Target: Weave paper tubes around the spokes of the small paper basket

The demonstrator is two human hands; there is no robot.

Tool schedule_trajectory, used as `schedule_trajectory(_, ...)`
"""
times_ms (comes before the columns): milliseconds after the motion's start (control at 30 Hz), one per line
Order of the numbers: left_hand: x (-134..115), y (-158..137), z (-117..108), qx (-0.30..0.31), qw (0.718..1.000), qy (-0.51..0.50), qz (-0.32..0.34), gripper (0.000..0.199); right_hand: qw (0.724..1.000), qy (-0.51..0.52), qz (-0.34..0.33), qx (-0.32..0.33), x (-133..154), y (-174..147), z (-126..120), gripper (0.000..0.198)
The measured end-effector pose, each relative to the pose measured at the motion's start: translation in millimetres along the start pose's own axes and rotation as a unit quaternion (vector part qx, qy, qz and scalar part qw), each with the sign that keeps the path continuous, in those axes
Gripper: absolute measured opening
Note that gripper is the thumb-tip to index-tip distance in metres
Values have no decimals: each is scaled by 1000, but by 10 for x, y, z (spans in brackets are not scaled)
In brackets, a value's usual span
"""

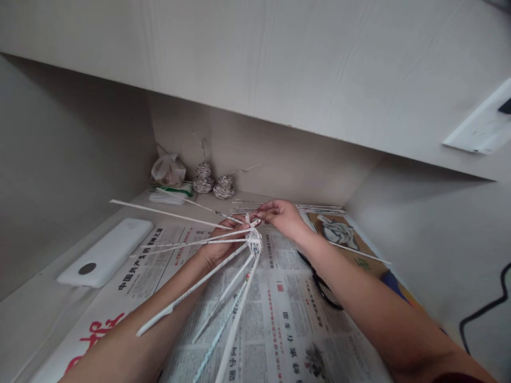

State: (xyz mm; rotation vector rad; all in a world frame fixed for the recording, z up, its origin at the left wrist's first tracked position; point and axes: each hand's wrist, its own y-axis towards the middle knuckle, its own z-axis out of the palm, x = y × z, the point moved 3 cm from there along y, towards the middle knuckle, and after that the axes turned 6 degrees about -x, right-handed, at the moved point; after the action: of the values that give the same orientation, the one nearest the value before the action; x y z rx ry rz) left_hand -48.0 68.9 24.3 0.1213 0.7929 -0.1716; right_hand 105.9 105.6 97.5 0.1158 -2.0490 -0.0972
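A small woven piece (254, 242) of rolled paper strips is held up over the newspaper, with several long paper sticks (195, 290) fanning out to the left and toward me. My left hand (225, 239) is closed around its far left side, and the sticks partly cover the fingers. At the top of the weave, my right hand (279, 217) pinches a paper strip between thumb and fingertips. The exact end in that pinch is too small to make out.
Newspaper (275, 319) covers the desk. A white power bank (106, 252) lies left; two woven gourds (203, 178) and a plastic bag (168, 169) stand at the back. Black-handled scissors (325, 292) and a cardboard piece (359, 255) lie right. An overhead panel (239, 58) hangs low.
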Motion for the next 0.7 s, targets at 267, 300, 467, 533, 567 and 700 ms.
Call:
schedule_trajectory(267,18,57,-62,-48,998,35,13,22,982,-134,-132,-27,188,-118,-232,9)
schedule_trajectory(300,24,66,-76,-63,996,53,21,23,976,-144,-159,-27,238,-151,-265,10)
schedule_trajectory(467,-21,57,-70,-116,982,142,49,37,908,-250,-335,-9,488,-372,-365,7)
schedule_trajectory(533,-49,35,-45,-115,977,171,47,39,872,-289,-395,2,550,-450,-371,9)
schedule_trajectory(567,-61,25,-36,-115,974,187,49,39,857,-305,-416,7,566,-477,-370,10)
schedule_trajectory(700,-73,5,-29,-120,962,235,66,37,813,-362,-454,37,557,-515,-344,16)
